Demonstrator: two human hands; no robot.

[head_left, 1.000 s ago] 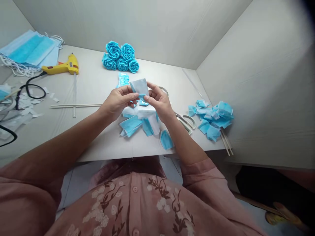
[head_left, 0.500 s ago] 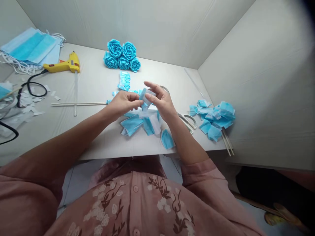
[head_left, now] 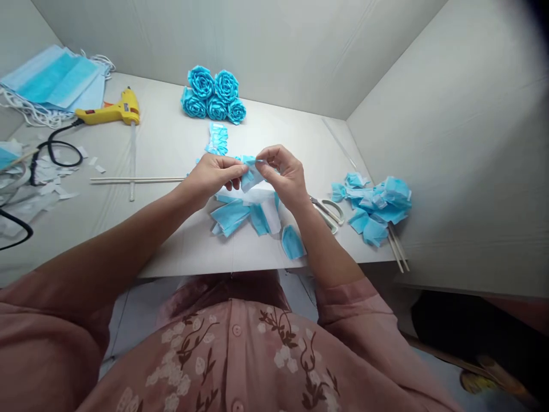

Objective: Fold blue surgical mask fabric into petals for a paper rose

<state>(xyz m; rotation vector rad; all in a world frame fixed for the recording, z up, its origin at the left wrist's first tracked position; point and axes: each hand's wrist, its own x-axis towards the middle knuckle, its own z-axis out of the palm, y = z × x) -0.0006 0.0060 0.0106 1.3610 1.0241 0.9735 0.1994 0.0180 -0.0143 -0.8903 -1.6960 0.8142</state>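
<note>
A small piece of blue mask fabric point(head_left: 251, 178) is stretched between my two hands above the table. My left hand point(head_left: 218, 173) pinches its left side between thumb and fingers. At its upper right edge, the thumb and fingertips of my right hand point(head_left: 283, 173) are closed on the same piece. Beneath the hands lie several loose blue and white cut pieces point(head_left: 231, 217), and a single blue petal-shaped piece point(head_left: 293, 242) rests near the table's front edge. Scissors point(head_left: 328, 213) lie beside my right wrist, partly covered by it.
Several blue fabric roses point(head_left: 215, 94) are stacked at the back, with pleated blue pieces point(head_left: 218, 138) before them. At left are a yellow glue gun point(head_left: 109, 111), face masks point(head_left: 55, 80), white scraps point(head_left: 47, 177) and thin sticks point(head_left: 137, 180). Blue flowers on sticks point(head_left: 373, 203) lie at right.
My right hand's fingers, spread before, have closed on the fabric's upper edge. The piece has been turned, now showing more blue. My left hand keeps its pinch.
</note>
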